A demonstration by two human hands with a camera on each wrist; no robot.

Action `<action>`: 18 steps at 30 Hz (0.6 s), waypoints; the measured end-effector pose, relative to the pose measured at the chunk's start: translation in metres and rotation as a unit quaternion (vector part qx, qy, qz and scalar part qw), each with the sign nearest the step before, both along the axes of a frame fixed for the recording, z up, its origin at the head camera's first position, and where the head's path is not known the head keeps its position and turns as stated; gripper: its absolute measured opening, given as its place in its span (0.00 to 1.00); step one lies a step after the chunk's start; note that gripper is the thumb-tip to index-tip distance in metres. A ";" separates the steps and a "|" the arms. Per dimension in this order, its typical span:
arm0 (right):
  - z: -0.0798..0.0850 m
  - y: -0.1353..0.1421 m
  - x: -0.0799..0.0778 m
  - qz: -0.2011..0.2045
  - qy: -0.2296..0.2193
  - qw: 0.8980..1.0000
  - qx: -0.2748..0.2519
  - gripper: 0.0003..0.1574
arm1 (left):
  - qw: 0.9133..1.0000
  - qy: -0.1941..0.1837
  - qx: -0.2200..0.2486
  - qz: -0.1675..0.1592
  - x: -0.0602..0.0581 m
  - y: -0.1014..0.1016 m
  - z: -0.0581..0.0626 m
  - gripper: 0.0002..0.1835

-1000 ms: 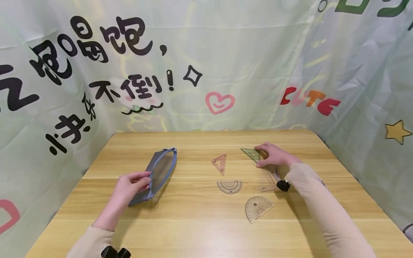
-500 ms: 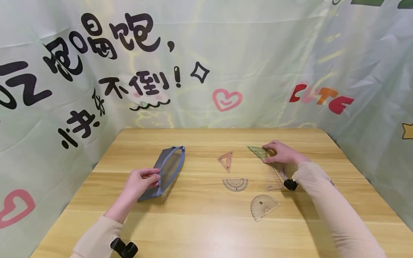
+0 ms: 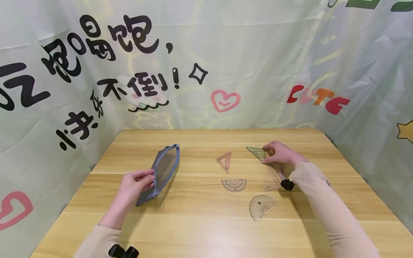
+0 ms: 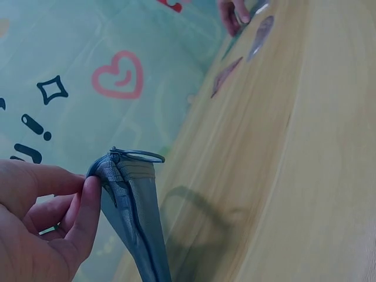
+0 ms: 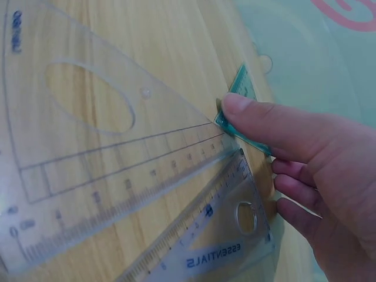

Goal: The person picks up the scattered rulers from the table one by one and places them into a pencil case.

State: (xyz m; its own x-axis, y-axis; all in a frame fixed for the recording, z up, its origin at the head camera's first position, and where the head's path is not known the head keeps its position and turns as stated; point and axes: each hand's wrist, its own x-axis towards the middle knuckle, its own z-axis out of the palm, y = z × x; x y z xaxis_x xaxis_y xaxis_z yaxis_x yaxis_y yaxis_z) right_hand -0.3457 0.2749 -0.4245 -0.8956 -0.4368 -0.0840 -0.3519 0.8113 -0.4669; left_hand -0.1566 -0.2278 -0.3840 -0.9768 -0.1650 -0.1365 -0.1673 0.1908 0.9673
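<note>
the left hand pinches the edge of a blue-gray pouch with thumb and fingers. the pouch tips up on the surface, its mouth gaping, and it sits a little more to the left than half a second ago. the right hand stays where it was, with a green triangle pinched at one end. the green triangle is far back on the right side, in the same spot as before. near that hand are a big clear triangle and a small clear triangle. farther out, between the two hands, a pink triangle and a small protractor lie flat. a bigger protractor lies closer to the person. none of these three moves.
</note>
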 end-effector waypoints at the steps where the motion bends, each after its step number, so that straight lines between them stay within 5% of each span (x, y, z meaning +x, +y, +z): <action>1: 0.000 0.000 0.000 -0.001 -0.001 1.000 -0.002 0.47 | 1.000 0.000 -0.002 0.001 0.000 0.001 0.000 0.22; 18: 0.001 -0.007 0.001 -0.001 -0.003 0.999 -0.033 0.46 | 1.000 0.009 -0.023 0.002 0.000 0.005 -0.004 0.23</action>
